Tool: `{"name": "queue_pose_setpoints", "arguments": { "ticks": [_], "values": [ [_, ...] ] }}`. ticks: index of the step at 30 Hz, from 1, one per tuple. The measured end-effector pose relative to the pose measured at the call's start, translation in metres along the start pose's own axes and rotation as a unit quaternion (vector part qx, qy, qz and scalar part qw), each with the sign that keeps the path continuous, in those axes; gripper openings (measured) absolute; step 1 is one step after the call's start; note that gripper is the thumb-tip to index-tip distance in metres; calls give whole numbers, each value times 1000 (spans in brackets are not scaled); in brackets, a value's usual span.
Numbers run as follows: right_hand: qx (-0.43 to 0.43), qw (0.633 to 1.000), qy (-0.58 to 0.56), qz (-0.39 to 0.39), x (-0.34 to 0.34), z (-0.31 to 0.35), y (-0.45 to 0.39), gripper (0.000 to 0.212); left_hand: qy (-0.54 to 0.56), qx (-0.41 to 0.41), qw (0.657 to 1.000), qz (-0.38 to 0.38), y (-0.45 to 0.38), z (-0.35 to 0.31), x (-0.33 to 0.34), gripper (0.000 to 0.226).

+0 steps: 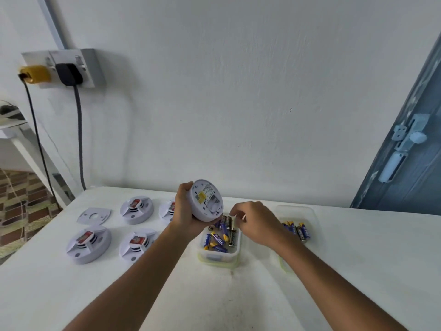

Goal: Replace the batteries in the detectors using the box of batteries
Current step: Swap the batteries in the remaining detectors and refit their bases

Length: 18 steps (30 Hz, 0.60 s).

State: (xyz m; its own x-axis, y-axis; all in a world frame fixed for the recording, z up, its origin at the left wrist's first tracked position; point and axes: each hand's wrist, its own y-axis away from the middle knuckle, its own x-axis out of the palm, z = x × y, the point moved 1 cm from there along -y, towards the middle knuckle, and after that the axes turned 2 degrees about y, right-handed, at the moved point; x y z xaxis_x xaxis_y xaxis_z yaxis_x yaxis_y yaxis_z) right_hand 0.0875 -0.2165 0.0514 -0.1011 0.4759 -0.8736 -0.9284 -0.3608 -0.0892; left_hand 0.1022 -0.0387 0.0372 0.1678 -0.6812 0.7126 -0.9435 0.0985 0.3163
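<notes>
A white table (pixel 238 295) runs along a pale wall (pixel 238 91), with a blue door (pixel 410 163) at the right and a wall socket (pixel 69 68) carrying a yellow plug and a black plug at the left; on the table's left part sit four white detectors (pixel 89 244), each with a red-labelled piece on top, and a loose flat mounting plate (pixel 94 215) beside them; near the middle stands a clear plastic box of batteries (pixel 218 244), its lid (pixel 298 235) lying to the right with a few more blue batteries on it; the left hand (pixel 185 209) grips a round detector (pixel 207 199) raised above the box, its underside tilted toward the camera; the right hand (pixel 253 223) hovers over the box's far edge with fingers curled, and whether they pinch a battery cannot be told.
</notes>
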Motion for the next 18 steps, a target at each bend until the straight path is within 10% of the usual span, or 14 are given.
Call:
{"name": "queue_pose_setpoints", "arguments": {
  "ticks": [11,18],
  "values": [
    [27,959,252,128,68,45,-42,24,20,-17,999,-19,8,-30,-42,39],
    [82,986,137,59,76,43,-45,25,23,-26,999,-17,13,-38,-50,35]
  ]
}}
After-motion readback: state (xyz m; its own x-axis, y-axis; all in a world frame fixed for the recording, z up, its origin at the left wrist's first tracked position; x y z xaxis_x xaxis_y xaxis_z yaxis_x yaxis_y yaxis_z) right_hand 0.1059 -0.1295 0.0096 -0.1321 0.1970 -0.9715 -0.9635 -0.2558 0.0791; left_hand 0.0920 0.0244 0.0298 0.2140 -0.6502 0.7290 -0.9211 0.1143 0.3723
